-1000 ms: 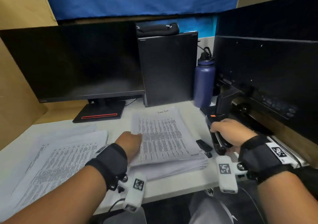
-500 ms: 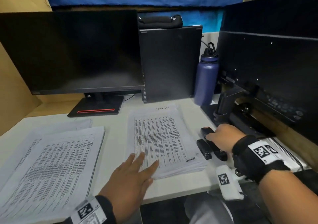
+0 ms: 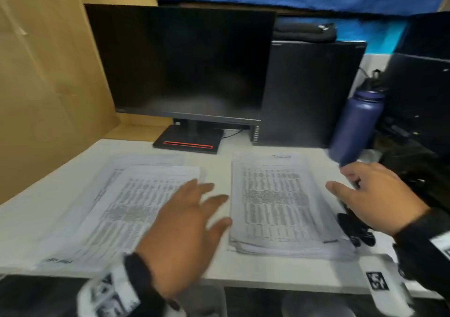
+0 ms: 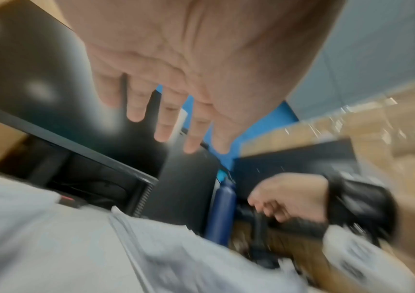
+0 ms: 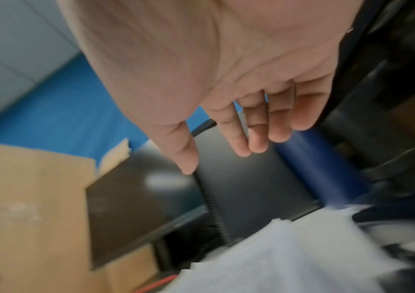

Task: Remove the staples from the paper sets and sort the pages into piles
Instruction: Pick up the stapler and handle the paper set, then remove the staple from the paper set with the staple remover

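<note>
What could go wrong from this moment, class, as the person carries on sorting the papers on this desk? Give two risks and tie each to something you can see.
1. The right-hand paper stack lies close to the desk's front edge; a sweep of the open left hand could push pages off.
2. The blue bottle stands just behind the open right hand; a careless reach might knock it onto the papers.

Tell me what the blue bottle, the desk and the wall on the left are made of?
Bottle: probably metal with a matte blue coat; its side looks dull, without bright glints. The cap is too blurred to tell.
Desk: smooth, pale top, likely laminate, though the blur leaves that open.
Left wall: looks like cardboard, flat brown with creases and bits of tape.
</note>
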The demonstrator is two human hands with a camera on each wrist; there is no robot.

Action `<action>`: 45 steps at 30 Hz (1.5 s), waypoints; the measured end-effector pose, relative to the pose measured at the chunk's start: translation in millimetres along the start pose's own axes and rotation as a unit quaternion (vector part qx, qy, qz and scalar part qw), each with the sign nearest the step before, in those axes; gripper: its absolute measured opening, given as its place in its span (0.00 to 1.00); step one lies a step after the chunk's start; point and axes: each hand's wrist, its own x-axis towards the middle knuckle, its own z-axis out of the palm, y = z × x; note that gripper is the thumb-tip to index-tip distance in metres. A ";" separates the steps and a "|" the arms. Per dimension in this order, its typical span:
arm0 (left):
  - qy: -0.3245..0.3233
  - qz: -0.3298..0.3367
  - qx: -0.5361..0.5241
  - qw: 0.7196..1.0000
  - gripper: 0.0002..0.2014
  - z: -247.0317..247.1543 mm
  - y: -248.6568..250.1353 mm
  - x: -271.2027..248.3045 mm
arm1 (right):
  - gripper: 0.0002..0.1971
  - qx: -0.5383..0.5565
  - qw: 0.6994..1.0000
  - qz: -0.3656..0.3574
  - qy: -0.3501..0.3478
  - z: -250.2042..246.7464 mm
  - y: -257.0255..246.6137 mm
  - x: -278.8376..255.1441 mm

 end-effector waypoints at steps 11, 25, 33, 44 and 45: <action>-0.158 -0.284 0.116 0.939 0.23 -56.7 -161.0 -66.3 | 0.23 0.254 0.910 -0.070 -0.321 87.6 -171.8 -67.6; 0.041 -0.322 -0.081 0.942 0.28 -28.1 -171.5 -73.7 | 0.20 0.266 0.917 0.001 -0.298 125.1 -226.8 -61.5; 0.086 -0.298 -0.089 0.946 0.29 -44.1 -170.1 -85.2 | 0.10 0.298 0.943 -0.004 -0.148 110.8 -195.5 -67.4; 0.200 -0.128 -0.482 0.843 0.24 -86.4 -84.2 -26.7 | 0.05 0.514 0.855 -0.006 -0.074 30.1 -143.6 -89.2; 0.213 -0.112 -0.500 0.832 0.20 -89.8 -73.9 -23.6 | 0.08 0.517 0.853 0.000 -0.071 27.7 -140.5 -90.0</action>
